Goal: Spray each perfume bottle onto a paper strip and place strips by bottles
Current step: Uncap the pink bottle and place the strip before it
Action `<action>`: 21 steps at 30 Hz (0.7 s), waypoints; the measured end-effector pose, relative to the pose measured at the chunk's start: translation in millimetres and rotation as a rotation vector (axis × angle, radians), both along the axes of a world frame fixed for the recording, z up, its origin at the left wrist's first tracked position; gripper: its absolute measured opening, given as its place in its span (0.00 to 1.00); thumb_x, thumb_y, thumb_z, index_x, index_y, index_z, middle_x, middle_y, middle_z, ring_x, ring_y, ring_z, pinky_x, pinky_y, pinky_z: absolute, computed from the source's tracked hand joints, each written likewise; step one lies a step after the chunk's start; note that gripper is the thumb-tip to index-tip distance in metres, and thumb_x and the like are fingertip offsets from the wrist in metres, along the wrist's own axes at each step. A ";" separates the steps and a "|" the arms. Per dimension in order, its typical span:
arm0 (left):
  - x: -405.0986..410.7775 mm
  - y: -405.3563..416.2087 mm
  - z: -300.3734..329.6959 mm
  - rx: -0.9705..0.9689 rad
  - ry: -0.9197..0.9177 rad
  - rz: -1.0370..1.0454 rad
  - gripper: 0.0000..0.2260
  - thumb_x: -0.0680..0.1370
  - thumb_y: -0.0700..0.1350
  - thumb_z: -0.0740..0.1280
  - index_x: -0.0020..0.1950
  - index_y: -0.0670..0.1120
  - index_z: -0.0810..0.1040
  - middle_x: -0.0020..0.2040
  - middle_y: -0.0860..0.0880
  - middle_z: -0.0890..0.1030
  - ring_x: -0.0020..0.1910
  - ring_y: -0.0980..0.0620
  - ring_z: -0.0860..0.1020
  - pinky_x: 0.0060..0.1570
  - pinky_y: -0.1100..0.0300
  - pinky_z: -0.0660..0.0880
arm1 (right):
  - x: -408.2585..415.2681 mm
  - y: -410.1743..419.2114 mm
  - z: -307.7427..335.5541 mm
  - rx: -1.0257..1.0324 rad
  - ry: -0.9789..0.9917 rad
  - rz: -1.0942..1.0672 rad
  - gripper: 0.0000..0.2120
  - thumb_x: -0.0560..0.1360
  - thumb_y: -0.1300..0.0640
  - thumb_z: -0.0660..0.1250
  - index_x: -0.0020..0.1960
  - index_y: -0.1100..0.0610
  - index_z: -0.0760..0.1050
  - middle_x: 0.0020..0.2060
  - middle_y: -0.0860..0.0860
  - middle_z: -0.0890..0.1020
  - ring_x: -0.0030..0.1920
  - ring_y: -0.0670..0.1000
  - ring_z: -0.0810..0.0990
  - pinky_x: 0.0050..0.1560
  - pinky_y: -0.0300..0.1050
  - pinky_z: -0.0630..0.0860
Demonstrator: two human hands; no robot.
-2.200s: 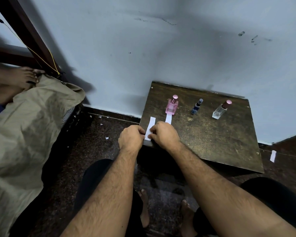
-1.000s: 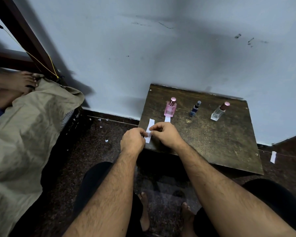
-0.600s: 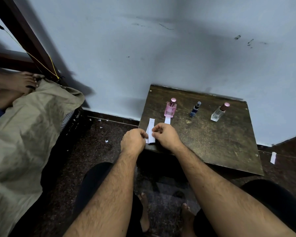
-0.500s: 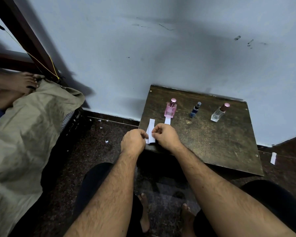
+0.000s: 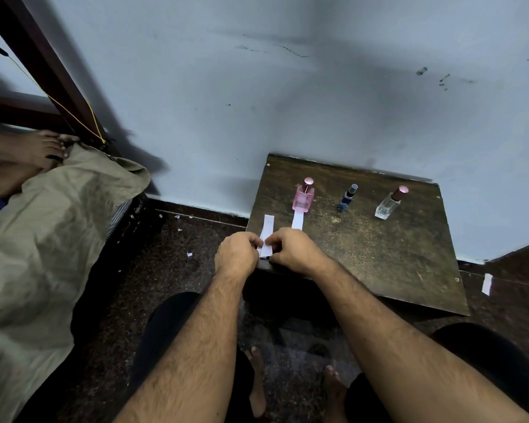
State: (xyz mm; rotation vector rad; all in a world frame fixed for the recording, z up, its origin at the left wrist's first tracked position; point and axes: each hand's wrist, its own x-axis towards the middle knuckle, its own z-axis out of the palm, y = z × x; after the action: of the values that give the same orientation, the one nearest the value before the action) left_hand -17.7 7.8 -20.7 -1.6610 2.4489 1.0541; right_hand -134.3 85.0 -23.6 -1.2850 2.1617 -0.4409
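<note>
Three perfume bottles stand in a row on a dark wooden table [image 5: 394, 257]: a pink bottle [image 5: 303, 199] at left, a small blue bottle [image 5: 347, 198] in the middle, a clear bottle [image 5: 390, 203] with a pink cap at right. One white paper strip [image 5: 297, 220] lies in front of the pink bottle. At the table's near left corner my left hand [image 5: 235, 254] and my right hand [image 5: 290, 250] both pinch the near end of white paper strips [image 5: 267, 232], which look like two overlapping pieces.
A blue wall runs behind the table. A tan cloth [image 5: 43, 239] covers a bed at left, with another person's foot [image 5: 40, 148] on it. Paper scraps dot the dark floor; one strip [image 5: 486, 283] lies right of the table. My knees and bare feet are below.
My hands have kept pinching the strips at the table corner. The strips show a second overlapping piece since about a second ago; the bottles have not moved.
</note>
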 end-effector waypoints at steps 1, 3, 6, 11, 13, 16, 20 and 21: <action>0.1 -0.1 0.0 0.002 0.004 0.001 0.13 0.77 0.41 0.64 0.48 0.58 0.83 0.51 0.53 0.83 0.51 0.50 0.79 0.46 0.57 0.74 | 0.5 0.8 0.1 -0.006 0.035 0.026 0.10 0.67 0.59 0.72 0.48 0.55 0.83 0.40 0.49 0.82 0.42 0.50 0.79 0.45 0.46 0.77; 0.5 0.0 0.9 0.001 0.006 -0.001 0.13 0.77 0.41 0.64 0.49 0.58 0.83 0.52 0.54 0.83 0.50 0.51 0.79 0.46 0.58 0.74 | 0.2 1.5 -1.6 -0.023 0.077 0.047 0.09 0.68 0.58 0.72 0.48 0.56 0.83 0.41 0.51 0.81 0.43 0.51 0.79 0.46 0.48 0.77; 0.8 0.2 1.4 0.006 0.009 -0.002 0.13 0.77 0.41 0.64 0.50 0.58 0.83 0.52 0.53 0.83 0.51 0.50 0.79 0.47 0.57 0.75 | -1.0 1.8 -3.6 -0.073 0.112 0.029 0.10 0.73 0.56 0.68 0.52 0.55 0.83 0.46 0.51 0.83 0.48 0.52 0.80 0.50 0.47 0.77; 0.2 0.8 1.9 -0.023 -0.023 -0.022 0.13 0.76 0.42 0.64 0.52 0.58 0.83 0.54 0.53 0.83 0.54 0.49 0.79 0.50 0.57 0.74 | -5.3 0.8 -2.2 -0.164 0.130 -0.135 0.10 0.77 0.52 0.64 0.44 0.55 0.82 0.41 0.50 0.84 0.43 0.53 0.81 0.43 0.46 0.76; -1.1 2.7 4.4 -0.067 -0.044 -0.051 0.12 0.76 0.44 0.64 0.54 0.57 0.83 0.53 0.52 0.83 0.54 0.48 0.79 0.50 0.56 0.74 | -10.0 -1.9 1.5 -0.211 0.144 -0.215 0.10 0.76 0.50 0.64 0.44 0.54 0.81 0.39 0.49 0.84 0.41 0.52 0.81 0.42 0.49 0.78; -4.2 4.7 6.8 -0.133 -0.055 -0.090 0.09 0.77 0.47 0.64 0.51 0.55 0.83 0.50 0.50 0.84 0.51 0.46 0.80 0.47 0.55 0.74 | -14.7 -7.1 10.2 -0.243 0.129 -0.236 0.09 0.75 0.50 0.67 0.43 0.54 0.82 0.38 0.49 0.84 0.39 0.51 0.80 0.41 0.48 0.78; -8.1 1.7 6.6 -0.117 -0.067 -0.105 0.05 0.77 0.49 0.67 0.50 0.53 0.83 0.49 0.49 0.83 0.52 0.46 0.79 0.45 0.56 0.72 | -17.1 -13.0 13.4 -0.162 0.174 -0.166 0.08 0.75 0.50 0.68 0.44 0.53 0.82 0.39 0.47 0.84 0.41 0.50 0.81 0.43 0.50 0.80; -8.2 0.6 5.9 -0.104 -0.066 -0.097 0.05 0.77 0.49 0.69 0.50 0.53 0.83 0.50 0.49 0.83 0.52 0.47 0.79 0.46 0.56 0.72 | -16.9 -14.2 13.4 -0.143 0.186 -0.155 0.07 0.74 0.50 0.69 0.44 0.53 0.82 0.39 0.48 0.84 0.41 0.51 0.81 0.44 0.51 0.80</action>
State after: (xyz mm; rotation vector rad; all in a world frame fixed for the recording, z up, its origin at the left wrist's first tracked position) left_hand -25.9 8.4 -14.8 -1.5576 2.5533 0.8602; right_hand -151.2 70.8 -10.2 -1.2832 2.4349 -0.5668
